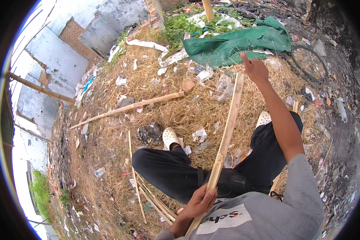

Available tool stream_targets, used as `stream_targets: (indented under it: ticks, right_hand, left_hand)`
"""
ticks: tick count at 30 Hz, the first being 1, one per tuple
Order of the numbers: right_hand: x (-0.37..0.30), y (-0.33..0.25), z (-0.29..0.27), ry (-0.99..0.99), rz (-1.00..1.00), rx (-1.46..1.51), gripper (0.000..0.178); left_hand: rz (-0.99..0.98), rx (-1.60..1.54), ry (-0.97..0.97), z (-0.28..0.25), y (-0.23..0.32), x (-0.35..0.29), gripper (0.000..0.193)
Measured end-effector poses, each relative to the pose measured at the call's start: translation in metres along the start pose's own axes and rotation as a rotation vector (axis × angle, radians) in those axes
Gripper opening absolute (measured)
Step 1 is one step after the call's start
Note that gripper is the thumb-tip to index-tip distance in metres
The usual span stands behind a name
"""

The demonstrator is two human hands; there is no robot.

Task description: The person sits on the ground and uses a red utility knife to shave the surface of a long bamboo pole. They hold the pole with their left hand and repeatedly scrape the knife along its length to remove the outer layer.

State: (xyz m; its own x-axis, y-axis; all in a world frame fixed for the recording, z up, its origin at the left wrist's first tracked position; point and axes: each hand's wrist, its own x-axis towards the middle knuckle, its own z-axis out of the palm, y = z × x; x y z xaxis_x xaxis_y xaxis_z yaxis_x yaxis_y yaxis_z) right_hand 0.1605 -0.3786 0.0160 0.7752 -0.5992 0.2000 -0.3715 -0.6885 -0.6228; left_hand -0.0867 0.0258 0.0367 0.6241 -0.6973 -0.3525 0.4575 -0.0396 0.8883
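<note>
My left hand is wrapped round the lower part of a long split bamboo strip, close to my body. The strip slants up across my lap and away from me. Beyond its far end and slightly right, my right hand is raised on an outstretched arm. Its fingers are curled in and the thumb points up; whatever they may hold is hidden. A gap shows between this hand and the strip. Several thinner bamboo strips lie on the ground by my left thigh.
A bamboo pole lies across the dry straw ahead, near a dark lump. Farther off a green tarp is spread over litter, with a black hose beside it. A weathered wall stands at left.
</note>
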Motion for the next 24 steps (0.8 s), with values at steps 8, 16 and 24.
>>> stream_targets:
  ticks: [8, 16, 24]
  right_hand:
    - [-0.122, -0.045, 0.000, -0.267, -0.584, 0.210, 0.068]
    - [-0.164, -0.063, 0.010, -0.205, -0.839, 0.172, 0.065]
    - [-0.166, -0.062, 0.013, -0.194, -0.921, 0.062, 0.069]
  left_hand:
    - [0.112, 0.093, 0.266, -0.028, 0.011, 0.018, 0.027]
    - [0.171, -0.147, 0.130, -0.029, 0.017, 0.035, 0.028]
    - [0.154, -0.302, 0.079, -0.031, 0.012, 0.044, 0.027]
